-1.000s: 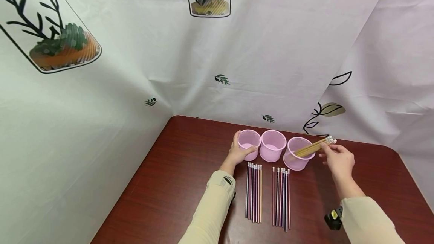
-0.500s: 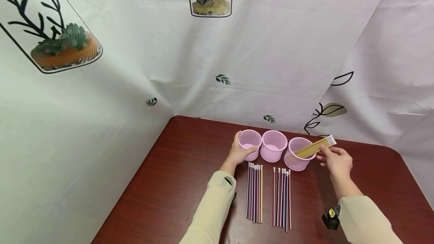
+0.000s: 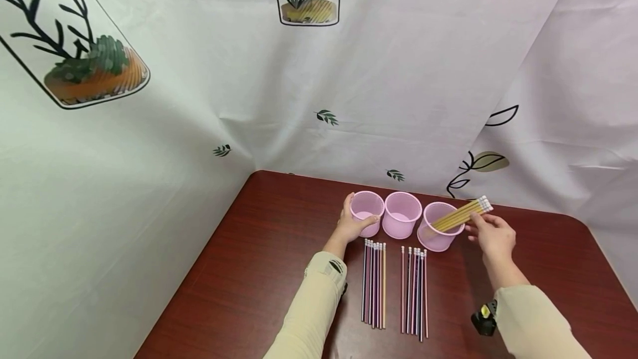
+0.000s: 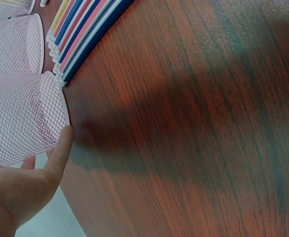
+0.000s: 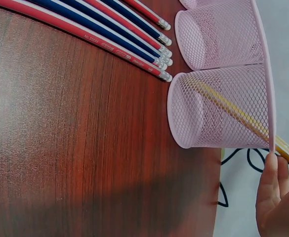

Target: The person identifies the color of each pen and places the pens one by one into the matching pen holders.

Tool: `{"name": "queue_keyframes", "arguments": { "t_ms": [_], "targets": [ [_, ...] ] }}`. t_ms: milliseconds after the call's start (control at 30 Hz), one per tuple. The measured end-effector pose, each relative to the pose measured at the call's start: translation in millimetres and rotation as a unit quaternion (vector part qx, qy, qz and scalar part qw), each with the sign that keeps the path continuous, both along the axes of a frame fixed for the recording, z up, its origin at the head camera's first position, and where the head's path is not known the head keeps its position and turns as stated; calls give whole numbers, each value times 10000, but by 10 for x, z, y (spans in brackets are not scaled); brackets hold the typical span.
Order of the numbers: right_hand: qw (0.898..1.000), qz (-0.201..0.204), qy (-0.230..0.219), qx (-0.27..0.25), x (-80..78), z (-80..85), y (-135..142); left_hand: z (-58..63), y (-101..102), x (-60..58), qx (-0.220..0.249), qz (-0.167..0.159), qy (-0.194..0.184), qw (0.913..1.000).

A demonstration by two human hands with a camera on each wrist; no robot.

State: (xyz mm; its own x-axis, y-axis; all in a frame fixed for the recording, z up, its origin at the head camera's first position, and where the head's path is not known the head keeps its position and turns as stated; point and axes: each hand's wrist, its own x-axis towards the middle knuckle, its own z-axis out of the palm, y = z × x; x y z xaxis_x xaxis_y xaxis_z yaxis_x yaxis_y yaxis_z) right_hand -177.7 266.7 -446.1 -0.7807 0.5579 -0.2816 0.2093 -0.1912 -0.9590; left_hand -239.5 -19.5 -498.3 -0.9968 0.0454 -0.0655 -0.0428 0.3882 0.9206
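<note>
1. White cloth (image 3: 199, 82) is hanging behind the brown table (image 3: 239, 265).
2. From far away, I am seeing the right hand (image 3: 494, 238) pinching the yellow pencils (image 3: 454, 218), which are slanting down and left from its fingers into the right cup (image 3: 435, 241).
3. The left hand (image 3: 350, 227), farther from them, is gripping the left cup (image 3: 366, 204).

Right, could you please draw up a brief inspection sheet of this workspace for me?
Surface: dark red wood-grain table.
Job's things: three pink mesh cups stand in a row; yellow pencils slant out of the rightmost cup; a left pencil group and a right pencil group lie on the near side of the cups.
Clutter: nothing seen.
Grippers: left hand holds the leftmost cup; right hand pinches the yellow pencils near their eraser ends.
Cables: nothing seen.
Surroundings: white plant-print fabric behind the table.
</note>
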Motion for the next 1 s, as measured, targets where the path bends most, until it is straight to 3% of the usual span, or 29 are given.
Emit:
{"name": "queue_keyframes", "arguments": {
  "t_ms": [100, 200, 333, 400, 467, 567, 667, 767, 867, 933, 1000],
  "targets": [
    [9999, -129, 40, 92, 12, -8, -8, 11, 7, 7, 13, 3, -1, 10000],
    [9948, -874, 358, 380, 20, -6, -45, 9, 13, 9, 25, -3, 2, 10000],
    [9688, -1829, 1273, 1082, 13, 64, -153, -18, 18, -2, 4, -14, 39, 10000],
    [9561, -1735, 1832, 1493, 30, 134, -259, -32, 19, -9, 16, -7, 29, 10000],
    [9428, -1258, 2290, 2069, 85, 218, -419, -33, 19, -13, 26, 2, 3, 10000],
    [9231, 129, 2388, 3013, 138, 140, -629, -31, 15, -9, 21, 24, -12, 10000],
    [8947, 1834, 1731, 3688, 149, -127, -780, -43, 12, -8, -34, 31, -11, 10000],
    [8750, 3110, 876, 3605, 165, -379, -902, -50, 11, -11, -47, 30, 23, 10000],
    [8846, 3490, 244, 3083, 180, -537, -1024, -44, 12, -18, -63, 18, 46, 10000],
    [8941, 3497, -65, 2797, 191, -594, -1102, -29, 13, -18, -48, 25, 53, 10000],
    [8964, 3500, -320, 2700, 198, -625, -1176, -18, 8, -12, -51, 34, 6, 10000]
  ]
}}
